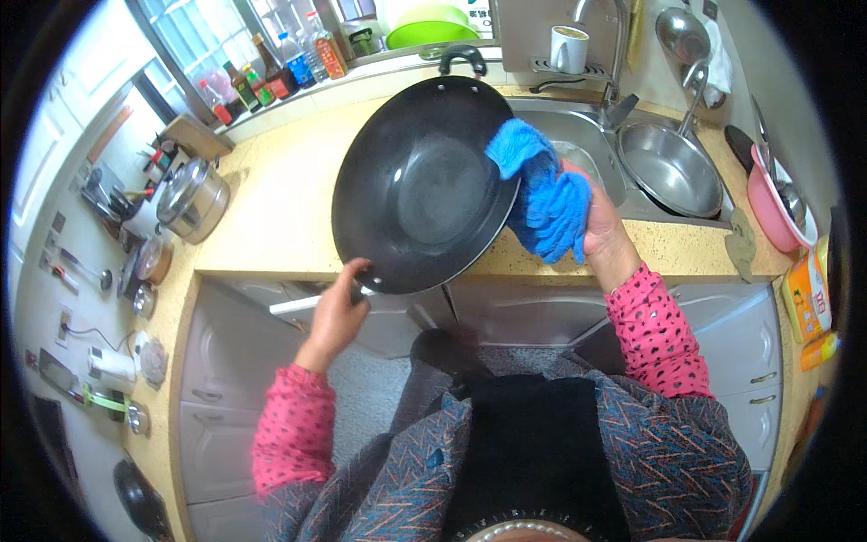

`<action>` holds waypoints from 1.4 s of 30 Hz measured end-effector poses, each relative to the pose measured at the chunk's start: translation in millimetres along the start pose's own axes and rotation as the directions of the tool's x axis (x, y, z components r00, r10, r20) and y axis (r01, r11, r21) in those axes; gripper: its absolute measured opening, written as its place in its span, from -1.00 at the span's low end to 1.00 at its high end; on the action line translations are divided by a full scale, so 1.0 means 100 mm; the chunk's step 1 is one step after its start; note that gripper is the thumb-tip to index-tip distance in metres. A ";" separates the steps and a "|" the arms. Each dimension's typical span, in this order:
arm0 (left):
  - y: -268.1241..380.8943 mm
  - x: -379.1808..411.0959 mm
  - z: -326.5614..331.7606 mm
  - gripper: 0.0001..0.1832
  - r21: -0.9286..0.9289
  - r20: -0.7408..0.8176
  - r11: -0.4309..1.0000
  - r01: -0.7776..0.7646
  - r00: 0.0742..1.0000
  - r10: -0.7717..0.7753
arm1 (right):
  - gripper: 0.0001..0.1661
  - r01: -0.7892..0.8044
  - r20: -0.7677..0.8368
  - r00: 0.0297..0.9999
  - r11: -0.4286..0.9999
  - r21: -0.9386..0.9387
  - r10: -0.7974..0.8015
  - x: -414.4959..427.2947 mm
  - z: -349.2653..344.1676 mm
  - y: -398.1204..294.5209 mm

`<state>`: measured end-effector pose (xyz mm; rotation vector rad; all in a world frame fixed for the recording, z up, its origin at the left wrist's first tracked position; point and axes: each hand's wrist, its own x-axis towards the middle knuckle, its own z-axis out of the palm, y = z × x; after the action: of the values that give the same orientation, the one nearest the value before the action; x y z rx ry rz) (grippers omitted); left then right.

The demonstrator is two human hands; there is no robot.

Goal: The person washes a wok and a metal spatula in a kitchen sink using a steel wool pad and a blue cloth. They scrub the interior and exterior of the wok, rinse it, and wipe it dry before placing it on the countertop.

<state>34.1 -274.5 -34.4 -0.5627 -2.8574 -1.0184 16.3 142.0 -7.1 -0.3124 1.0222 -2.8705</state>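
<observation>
A black wok (433, 190) is held up over the counter's front edge, its inside facing me and its loop handle (463, 59) at the far side. My left hand (336, 315) grips the wok at its near left rim, where its handle is mostly hidden by the fingers. In my right hand (599, 220) is a bunched blue cloth (552, 203), whose upper end lies against the wok's right rim. Pink patterned sleeves cover both forearms.
Behind and right of the wok is a steel sink (586, 129) with a steel basin (670, 169). Bottles (271, 71) line the windowsill. A steel pot (193, 200) stands left, a pink basin (775, 203) right. Below the counter, a cabinet door (379, 322) stands ajar.
</observation>
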 end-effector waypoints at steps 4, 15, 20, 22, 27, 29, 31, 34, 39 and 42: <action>0.35 -0.22 0.17 -0.41 -0.310 0.083 0.947 0.080 0.995 -0.056 | -0.58 0.153 0.109 0.984 0.980 -0.125 -0.140 -0.06 0.31 -0.15; 1.09 -0.52 0.28 -0.37 -0.887 0.368 0.323 0.329 0.928 0.066 | -0.55 0.497 0.204 0.846 0.867 0.034 -0.493 -0.52 0.75 -1.00; 1.18 -0.56 0.36 -0.33 -0.907 0.420 0.084 0.412 0.894 0.153 | -0.37 0.702 0.367 0.706 0.667 -0.251 -0.605 -0.74 1.05 -0.95; 1.16 -0.52 0.45 -0.28 -0.884 0.456 -0.004 0.467 0.864 0.215 | -0.28 0.707 0.441 0.707 0.576 -0.410 -0.553 -0.85 1.02 -0.77; 1.08 -0.46 0.61 -0.38 -0.847 0.457 -0.156 0.507 0.847 0.271 | -0.49 0.668 0.719 0.695 -0.364 -0.649 -0.005 -0.96 1.23 -0.29; 1.07 -0.44 0.67 -0.55 -0.820 0.436 -0.263 0.508 0.852 0.289 | -0.57 0.680 0.763 0.645 -0.423 -0.599 -0.044 -0.91 1.23 0.03; 0.99 -0.47 0.77 -0.77 -0.798 0.457 -0.305 0.520 0.851 0.258 | -0.65 0.709 0.772 0.634 -0.432 -0.557 0.044 -0.83 1.29 0.30; 0.89 -0.49 0.87 -0.80 -0.761 0.533 -0.328 0.560 0.827 0.177 | -0.69 0.699 0.761 0.602 -0.621 -0.355 0.243 -0.65 1.07 0.61; 0.59 -0.49 1.09 -0.75 -0.664 0.546 -0.423 0.617 0.786 0.290 | -0.57 0.753 0.724 0.600 -0.544 -0.369 0.340 -0.47 1.07 0.73; 0.44 -0.49 1.19 -0.80 -0.671 0.533 -0.387 0.632 0.775 0.340 | -0.56 0.775 0.688 0.599 -0.513 -0.368 0.411 -0.25 1.11 0.77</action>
<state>103.4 -184.0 -109.4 -0.2864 -0.9218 -3.9879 65.0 17.6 24.6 -1.7853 3.0687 -0.0574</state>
